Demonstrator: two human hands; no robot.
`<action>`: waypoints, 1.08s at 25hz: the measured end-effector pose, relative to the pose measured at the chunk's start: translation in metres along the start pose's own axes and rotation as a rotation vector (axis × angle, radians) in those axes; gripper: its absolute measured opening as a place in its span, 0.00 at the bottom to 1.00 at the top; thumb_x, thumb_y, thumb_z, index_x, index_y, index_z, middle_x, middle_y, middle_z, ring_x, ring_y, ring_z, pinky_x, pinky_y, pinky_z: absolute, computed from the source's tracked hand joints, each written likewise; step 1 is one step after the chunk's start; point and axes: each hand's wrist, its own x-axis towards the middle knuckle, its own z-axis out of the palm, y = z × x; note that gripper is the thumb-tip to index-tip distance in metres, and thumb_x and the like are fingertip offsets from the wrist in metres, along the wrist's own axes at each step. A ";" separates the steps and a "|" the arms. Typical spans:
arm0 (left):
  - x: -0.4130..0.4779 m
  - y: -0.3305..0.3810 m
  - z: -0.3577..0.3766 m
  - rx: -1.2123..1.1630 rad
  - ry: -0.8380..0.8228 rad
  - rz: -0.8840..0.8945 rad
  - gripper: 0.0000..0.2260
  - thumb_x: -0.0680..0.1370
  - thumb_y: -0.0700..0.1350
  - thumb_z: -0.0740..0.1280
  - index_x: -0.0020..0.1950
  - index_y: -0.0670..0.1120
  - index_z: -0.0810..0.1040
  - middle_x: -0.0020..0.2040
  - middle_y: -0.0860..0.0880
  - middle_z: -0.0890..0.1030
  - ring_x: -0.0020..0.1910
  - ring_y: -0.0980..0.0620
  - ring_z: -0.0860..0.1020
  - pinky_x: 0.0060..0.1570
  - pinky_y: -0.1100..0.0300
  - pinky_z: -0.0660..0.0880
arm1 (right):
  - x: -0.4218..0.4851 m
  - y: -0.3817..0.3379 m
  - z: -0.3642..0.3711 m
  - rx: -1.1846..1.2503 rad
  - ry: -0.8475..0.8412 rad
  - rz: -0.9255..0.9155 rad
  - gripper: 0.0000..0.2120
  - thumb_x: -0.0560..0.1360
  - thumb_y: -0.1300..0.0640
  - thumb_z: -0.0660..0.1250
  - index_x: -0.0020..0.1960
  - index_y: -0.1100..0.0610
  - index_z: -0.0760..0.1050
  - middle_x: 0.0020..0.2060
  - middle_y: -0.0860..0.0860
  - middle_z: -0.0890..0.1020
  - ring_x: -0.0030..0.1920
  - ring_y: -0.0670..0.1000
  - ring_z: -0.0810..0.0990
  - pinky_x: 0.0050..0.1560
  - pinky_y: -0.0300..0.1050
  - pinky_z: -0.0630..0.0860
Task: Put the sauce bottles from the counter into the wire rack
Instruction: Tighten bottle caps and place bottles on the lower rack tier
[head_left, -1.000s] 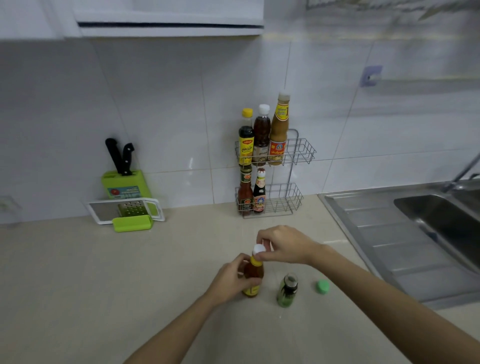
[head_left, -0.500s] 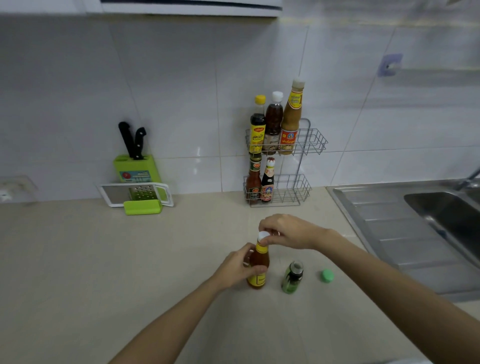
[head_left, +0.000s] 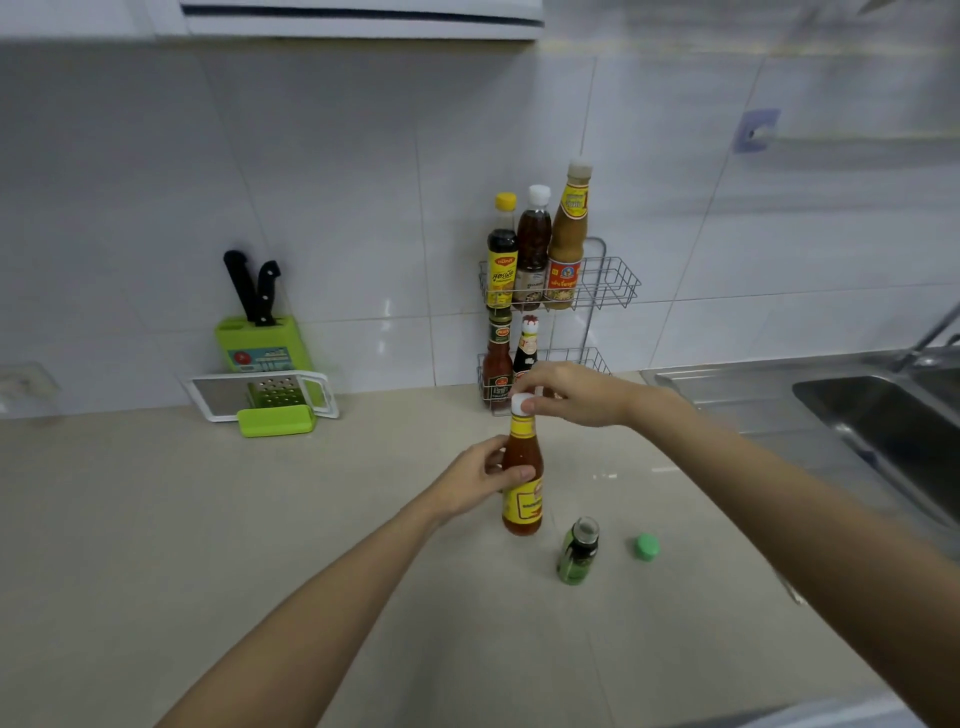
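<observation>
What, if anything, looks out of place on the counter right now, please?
The small green bottle stands uncapped, and a loose green cap lies on the counter to its right, apart from it. No spill shows. The hands hold the orange sauce bottle, upright.

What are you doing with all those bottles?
A person is tidying sauce bottles into the silver wire rack by the wall. The left hand grips the red sauce bottle with the yellow label, standing on the beige counter, while the right hand pinches its white cap. A small green bottle stands nearby, uncapped, a loose green cap beside it.
</observation>
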 end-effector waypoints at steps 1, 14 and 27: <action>0.003 0.006 -0.002 0.001 0.005 0.009 0.21 0.75 0.46 0.71 0.67 0.46 0.73 0.60 0.49 0.81 0.55 0.57 0.80 0.51 0.66 0.79 | 0.000 0.001 -0.003 0.016 0.037 0.006 0.15 0.80 0.53 0.61 0.62 0.59 0.76 0.54 0.54 0.78 0.52 0.51 0.76 0.52 0.45 0.74; 0.018 0.061 -0.041 0.039 -0.132 0.009 0.15 0.76 0.49 0.69 0.62 0.55 0.74 0.54 0.57 0.83 0.53 0.61 0.82 0.46 0.66 0.79 | 0.029 -0.009 -0.077 -0.362 -0.183 -0.089 0.19 0.80 0.44 0.54 0.60 0.56 0.72 0.52 0.52 0.78 0.50 0.51 0.76 0.52 0.47 0.75; 0.013 0.068 -0.040 0.036 -0.138 -0.012 0.14 0.77 0.48 0.68 0.63 0.54 0.75 0.55 0.55 0.82 0.53 0.59 0.81 0.45 0.66 0.78 | 0.026 -0.008 -0.058 -0.365 -0.033 -0.066 0.22 0.80 0.39 0.47 0.39 0.52 0.70 0.35 0.52 0.77 0.37 0.52 0.75 0.44 0.50 0.73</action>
